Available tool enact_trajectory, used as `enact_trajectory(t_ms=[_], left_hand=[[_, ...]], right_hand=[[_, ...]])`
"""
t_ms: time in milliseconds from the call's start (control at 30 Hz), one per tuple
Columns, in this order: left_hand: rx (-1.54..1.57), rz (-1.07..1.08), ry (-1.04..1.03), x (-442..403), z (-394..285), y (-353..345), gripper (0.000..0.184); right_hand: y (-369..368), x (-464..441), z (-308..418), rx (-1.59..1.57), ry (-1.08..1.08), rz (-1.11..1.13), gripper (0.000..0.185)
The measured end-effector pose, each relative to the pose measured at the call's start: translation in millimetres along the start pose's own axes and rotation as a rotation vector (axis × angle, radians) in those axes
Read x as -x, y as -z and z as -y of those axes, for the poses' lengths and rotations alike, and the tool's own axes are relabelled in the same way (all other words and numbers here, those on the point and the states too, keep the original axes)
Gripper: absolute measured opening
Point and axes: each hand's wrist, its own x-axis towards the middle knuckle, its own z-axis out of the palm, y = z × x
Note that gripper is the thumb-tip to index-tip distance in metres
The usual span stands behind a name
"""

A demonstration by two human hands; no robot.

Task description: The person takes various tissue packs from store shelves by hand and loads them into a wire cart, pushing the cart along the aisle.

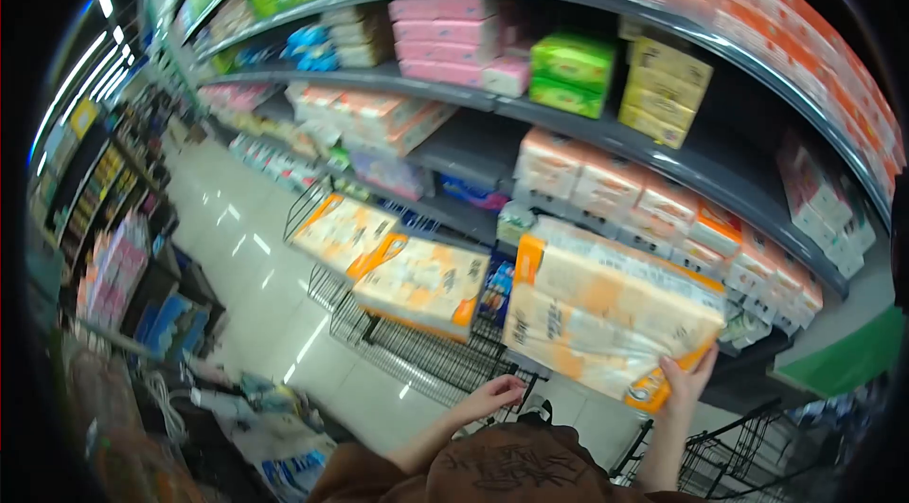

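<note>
My right hand (684, 380) grips a large cream and orange tissue multipack (606, 314) by its lower right corner. The pack is tilted and raised in front of the shelf. My left hand (500, 393) hovers by the near end of a black wire cart (407, 351), its fingers loosely bent and nothing visible in them. Two more packs in similar wrapping lie on the cart: one nearer tissue pack (421, 283) and one farther tissue pack (343, 230). Part of the cart is hidden behind the raised pack.
Shelves (454, 77) curve along the right, stocked with pink tissue packs (445, 39), green packs (573, 72) and orange-white packs (606, 181). Another wire rack (739, 446) stands at lower right. Tiled floor (227, 219) runs along the aisle; displays of goods (114, 266) line the left.
</note>
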Motion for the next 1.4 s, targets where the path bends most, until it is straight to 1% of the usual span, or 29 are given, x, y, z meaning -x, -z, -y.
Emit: enact_trajectory(t_ms=[33,100,133,200,267,300,400,467,533,567,600,633,667,700,767,800,867,933,967,1000,1033,1067,1100,1133,1200,1267,1300,1333,1400], left_hand=[[-0.04,-0.035,-0.017,8,21,11,0.035],[-0.4,-0.16,-0.037,36,61,46,0.035],[-0.574,-0.226,-0.033,55,77,60,0.035],[-0.35,-0.49,0.214,97,109,84,0.037],[-0.294,-0.645,0.232,139,141,109,0.038],[-0.271,-0.717,0.245,159,152,115,0.038],[-0.071,-0.841,0.236,209,154,121,0.036],[-0.038,-0.934,0.21,230,160,124,0.037],[-0.071,-0.999,0.18,242,185,131,0.036],[-0.025,-0.99,0.152,245,212,141,0.037],[0.081,-0.997,0.179,252,219,140,0.037],[0.187,-1.003,0.206,257,222,138,0.038],[0.29,-1.008,0.234,262,226,136,0.039],[0.292,-1.023,0.268,268,237,136,0.039],[0.343,-1.073,0.29,279,242,134,0.038],[0.382,-1.079,0.28,284,239,130,0.038],[0.412,-1.098,0.289,289,234,127,0.037],[0.314,-1.08,0.338,283,246,135,0.037],[0.258,-1.063,0.354,276,250,143,0.037],[0.234,-1.041,0.369,267,247,148,0.038],[0.199,-0.997,0.391,256,241,152,0.038],[0.149,-0.929,0.422,241,234,156,0.039],[0.11,-0.864,0.416,225,228,160,0.04],[0.055,-0.793,0.405,207,224,165,0.04],[-0.116,-0.651,0.435,167,212,166,0.042],[-0.32,-0.451,0.401,123,197,158,0.044],[-0.418,-0.363,0.385,106,188,153,0.046],[-0.434,-0.266,0.376,88,168,138,0.046],[-0.431,-0.09,0.316,48,136,96,0.044]], right_hand=[[-21,8,-13,-0.075,-0.116,0.032,0.084],[-75,24,-31,-0.267,-0.333,0.052,0.076],[-98,27,-37,-0.286,-0.402,0.084,0.072],[-144,37,-53,-0.324,-0.555,0.129,0.063],[-182,32,-88,-0.34,-0.622,0.304,0.052],[-210,35,-97,-0.356,-0.646,0.346,0.049],[-302,39,-123,-0.426,-0.775,0.466,0.044],[-366,47,-140,-0.491,-0.826,0.541,0.048],[-426,34,-188,-0.27,-0.855,0.511,0.057],[-455,35,-196,-0.08,-0.85,0.486,0.061],[-478,43,-204,0.11,-0.842,0.457,0.065],[-494,59,-219,0.523,-0.446,0.404,0.06],[-503,61,-243,0.672,-0.238,0.473,0.055],[-513,62,-268,0.826,-0.018,0.503,0.051],[-522,42,-320,0.643,0.023,0.856,0.044],[-520,41,-314,0.641,0.081,0.816,0.042],[-497,49,-285,0.645,0.194,0.745,0.039],[-452,68,-245,0.424,0.223,0.734,0.037],[-417,84,-236,0.339,0.426,0.731,0.032],[-377,102,-227,0.424,0.089,0.846,0.026],[-330,120,-233,0.377,0.156,0.89,0.023],[-283,142,-202,0.447,0.026,0.976,0.022],[-233,162,-208,0.256,-0.194,1.019,0.023],[-187,179,-196,0.064,-0.497,1.021,0.027],[-105,186,-168,0.146,-0.625,0.984,0.031],[-24,179,-165,0.295,-0.713,0.67,0.031],[18,179,-168,0.292,-0.652,0.471,0.03],[62,181,-178,0.282,-0.591,0.28,0.029],[162,191,-232,0.438,-0.662,-0.101,0.025]])
